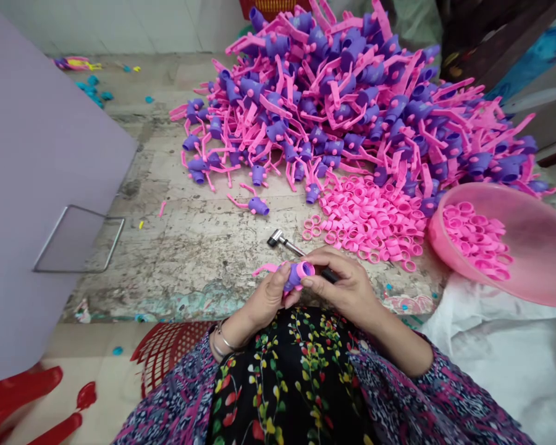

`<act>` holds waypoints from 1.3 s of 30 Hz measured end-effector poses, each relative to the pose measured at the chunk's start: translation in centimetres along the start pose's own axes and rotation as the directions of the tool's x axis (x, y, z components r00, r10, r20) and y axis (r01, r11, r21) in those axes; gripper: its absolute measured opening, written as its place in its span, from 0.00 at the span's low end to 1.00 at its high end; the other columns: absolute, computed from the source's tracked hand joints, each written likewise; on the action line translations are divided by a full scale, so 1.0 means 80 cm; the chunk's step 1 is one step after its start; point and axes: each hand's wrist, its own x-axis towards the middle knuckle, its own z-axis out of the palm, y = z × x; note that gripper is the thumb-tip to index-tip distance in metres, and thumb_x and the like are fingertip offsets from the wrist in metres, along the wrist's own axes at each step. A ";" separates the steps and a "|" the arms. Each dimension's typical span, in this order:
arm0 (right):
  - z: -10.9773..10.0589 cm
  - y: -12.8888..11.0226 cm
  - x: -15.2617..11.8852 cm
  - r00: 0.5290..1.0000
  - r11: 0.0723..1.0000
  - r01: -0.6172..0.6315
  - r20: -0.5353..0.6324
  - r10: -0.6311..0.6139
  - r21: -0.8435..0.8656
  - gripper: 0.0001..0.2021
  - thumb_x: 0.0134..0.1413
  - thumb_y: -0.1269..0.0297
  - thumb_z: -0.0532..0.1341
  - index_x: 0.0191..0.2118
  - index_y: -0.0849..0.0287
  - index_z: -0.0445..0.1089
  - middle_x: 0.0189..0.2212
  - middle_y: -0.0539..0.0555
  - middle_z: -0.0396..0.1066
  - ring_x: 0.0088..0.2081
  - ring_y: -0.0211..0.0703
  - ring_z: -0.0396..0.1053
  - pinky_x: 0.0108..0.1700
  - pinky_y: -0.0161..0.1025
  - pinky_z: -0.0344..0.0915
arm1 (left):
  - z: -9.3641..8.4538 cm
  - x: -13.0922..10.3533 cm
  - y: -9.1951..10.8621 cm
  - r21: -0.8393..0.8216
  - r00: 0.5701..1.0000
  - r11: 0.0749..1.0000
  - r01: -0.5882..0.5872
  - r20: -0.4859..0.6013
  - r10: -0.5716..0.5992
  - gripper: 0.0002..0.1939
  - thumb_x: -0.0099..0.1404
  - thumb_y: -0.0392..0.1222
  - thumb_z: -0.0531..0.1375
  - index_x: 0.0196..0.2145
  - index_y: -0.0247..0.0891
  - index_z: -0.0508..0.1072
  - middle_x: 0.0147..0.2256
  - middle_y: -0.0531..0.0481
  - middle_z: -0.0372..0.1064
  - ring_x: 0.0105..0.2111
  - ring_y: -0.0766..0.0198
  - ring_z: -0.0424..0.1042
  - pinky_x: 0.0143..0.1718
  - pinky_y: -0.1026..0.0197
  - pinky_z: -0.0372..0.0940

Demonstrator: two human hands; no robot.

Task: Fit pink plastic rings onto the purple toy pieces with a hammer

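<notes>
My left hand (269, 296) is closed round a purple plastic part (291, 279) with pink arms, held near the table's front edge. A pink ring (301, 270) sits around its open end, and the fingers of my right hand (340, 281) pinch that ring. Just behind my hands lies a hammer (287, 243), its black handle partly hidden under my right hand. Beyond it is a heap of loose pink rings (375, 216). One purple and pink part (258, 206) lies apart on the worn table (189, 247).
A large pile of purple and pink parts (333, 93) covers the back. At the right stands a pink bowl (537, 247) holding rings. A lilac panel (41, 154) with a wire handle (74, 271) stands left. A red basket (167, 352) is below the table edge.
</notes>
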 end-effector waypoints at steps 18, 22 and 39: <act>0.003 0.009 -0.004 0.989 0.981 -0.149 0.002 0.150 0.123 0.11 0.53 0.58 0.68 0.41 0.53 0.75 0.36 0.51 0.72 0.35 0.40 0.70 0.37 0.38 0.67 | 0.000 -0.001 0.004 0.029 1.000 1.000 0.011 -0.019 -0.010 0.34 0.69 0.65 0.39 0.17 0.38 0.60 0.14 0.56 0.51 0.17 0.70 0.49 0.24 0.60 0.45; 0.004 0.015 -0.004 0.965 0.906 -0.260 0.069 0.251 0.333 0.13 0.56 0.51 0.65 0.42 0.52 0.75 0.35 0.51 0.72 0.36 0.40 0.70 0.40 0.38 0.67 | 0.001 -0.002 0.007 0.052 1.000 0.999 -0.006 -0.018 0.007 0.32 0.69 0.65 0.41 0.23 0.37 0.64 0.15 0.57 0.53 0.17 0.70 0.50 0.23 0.61 0.46; 0.019 0.014 -0.011 0.835 0.596 -0.520 0.220 0.504 0.611 0.18 0.54 0.51 0.66 0.45 0.57 0.77 0.24 0.48 0.68 0.23 0.32 0.64 0.26 0.30 0.62 | 0.004 -0.003 0.008 0.029 0.996 0.999 0.014 -0.088 -0.012 0.32 0.66 0.68 0.44 0.27 0.36 0.68 0.18 0.55 0.60 0.17 0.71 0.52 0.21 0.63 0.48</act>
